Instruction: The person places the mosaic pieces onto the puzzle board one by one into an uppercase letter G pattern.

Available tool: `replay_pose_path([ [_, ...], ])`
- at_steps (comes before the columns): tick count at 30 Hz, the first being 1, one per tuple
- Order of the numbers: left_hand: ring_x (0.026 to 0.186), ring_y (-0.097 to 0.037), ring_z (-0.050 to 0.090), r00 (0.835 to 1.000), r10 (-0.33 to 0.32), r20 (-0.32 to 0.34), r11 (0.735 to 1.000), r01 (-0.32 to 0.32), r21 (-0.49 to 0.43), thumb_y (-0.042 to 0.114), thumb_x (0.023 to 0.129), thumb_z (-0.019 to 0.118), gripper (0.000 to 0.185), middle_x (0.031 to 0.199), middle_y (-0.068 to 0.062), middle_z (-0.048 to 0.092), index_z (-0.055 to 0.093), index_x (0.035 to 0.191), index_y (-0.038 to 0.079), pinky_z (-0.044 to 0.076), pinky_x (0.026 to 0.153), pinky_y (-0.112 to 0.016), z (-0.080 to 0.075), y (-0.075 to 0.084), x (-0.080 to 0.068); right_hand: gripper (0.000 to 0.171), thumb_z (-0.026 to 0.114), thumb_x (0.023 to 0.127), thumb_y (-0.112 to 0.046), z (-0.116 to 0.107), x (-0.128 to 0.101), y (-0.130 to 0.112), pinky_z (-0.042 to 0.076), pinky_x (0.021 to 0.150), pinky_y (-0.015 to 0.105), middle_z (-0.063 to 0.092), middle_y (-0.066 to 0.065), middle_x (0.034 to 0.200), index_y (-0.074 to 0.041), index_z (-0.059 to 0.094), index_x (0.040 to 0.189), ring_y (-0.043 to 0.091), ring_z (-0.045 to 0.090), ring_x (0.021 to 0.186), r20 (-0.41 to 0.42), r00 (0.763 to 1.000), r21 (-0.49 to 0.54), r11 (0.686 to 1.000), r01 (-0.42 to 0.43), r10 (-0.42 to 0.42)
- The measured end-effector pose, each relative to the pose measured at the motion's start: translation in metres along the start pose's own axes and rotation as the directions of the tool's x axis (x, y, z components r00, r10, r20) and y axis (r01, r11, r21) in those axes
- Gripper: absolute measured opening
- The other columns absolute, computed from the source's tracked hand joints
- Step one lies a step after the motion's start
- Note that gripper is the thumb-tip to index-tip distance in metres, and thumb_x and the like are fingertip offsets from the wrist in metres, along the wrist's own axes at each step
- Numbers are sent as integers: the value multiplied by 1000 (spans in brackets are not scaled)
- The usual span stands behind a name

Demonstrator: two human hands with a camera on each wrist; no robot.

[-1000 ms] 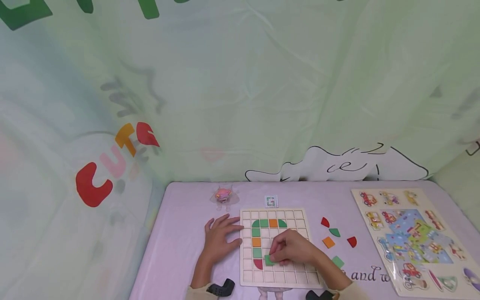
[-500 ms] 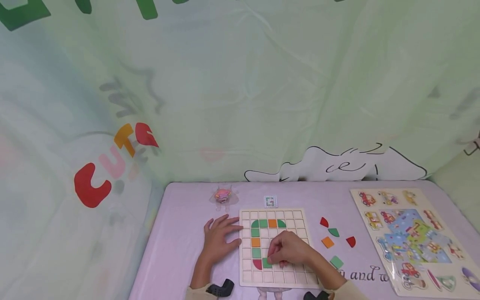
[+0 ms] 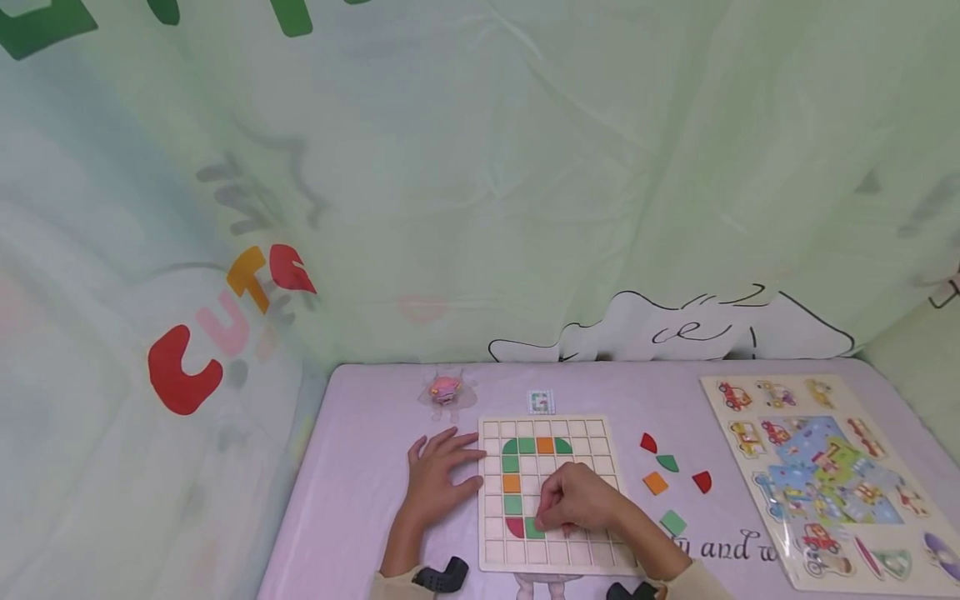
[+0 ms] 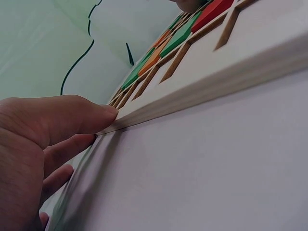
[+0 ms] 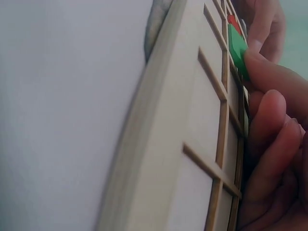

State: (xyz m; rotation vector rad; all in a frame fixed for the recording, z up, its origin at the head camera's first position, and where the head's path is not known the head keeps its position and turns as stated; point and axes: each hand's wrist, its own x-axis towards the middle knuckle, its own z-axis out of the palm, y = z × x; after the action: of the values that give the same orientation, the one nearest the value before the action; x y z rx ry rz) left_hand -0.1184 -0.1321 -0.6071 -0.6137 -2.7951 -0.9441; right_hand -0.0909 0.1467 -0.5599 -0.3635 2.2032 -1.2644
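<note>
Now the right hand (image 3: 581,500) pinches the green tile (image 3: 534,527) over the grid board (image 3: 592,431), left hand (image 3: 437,479) flat at its edge; a tilted tile may jam.

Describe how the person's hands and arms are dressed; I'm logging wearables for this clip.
Both hands are bare: no gloves or rings show on the left hand or the right hand. A beige sleeve cuff edges each forearm at the bottom of the head view. A black wrist-mounted device sits at each wrist, only partly in frame.
</note>
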Motion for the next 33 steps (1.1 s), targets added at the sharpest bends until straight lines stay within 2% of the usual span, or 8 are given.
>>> replay_pose_path([
  [11,144,-26,45,1000,-5,3,1000,5,5,34,82,79,37,142,10,64,75,118,35,16,113,-65,-1,1,0,19,88,78,-20,1,-1,-3,43,45,19,59,-5,56,-15,71,70,8,51,45,-13,1000,-1,1000,-1,1],
  [33,143,-25,46,1000,-13,-1,1000,13,11,35,82,79,36,141,12,64,76,118,35,17,113,-65,0,1,0,19,87,80,-25,0,-6,-3,44,49,20,59,-5,57,-19,71,72,11,56,48,-26,1000,-38,999,-7,6],
])
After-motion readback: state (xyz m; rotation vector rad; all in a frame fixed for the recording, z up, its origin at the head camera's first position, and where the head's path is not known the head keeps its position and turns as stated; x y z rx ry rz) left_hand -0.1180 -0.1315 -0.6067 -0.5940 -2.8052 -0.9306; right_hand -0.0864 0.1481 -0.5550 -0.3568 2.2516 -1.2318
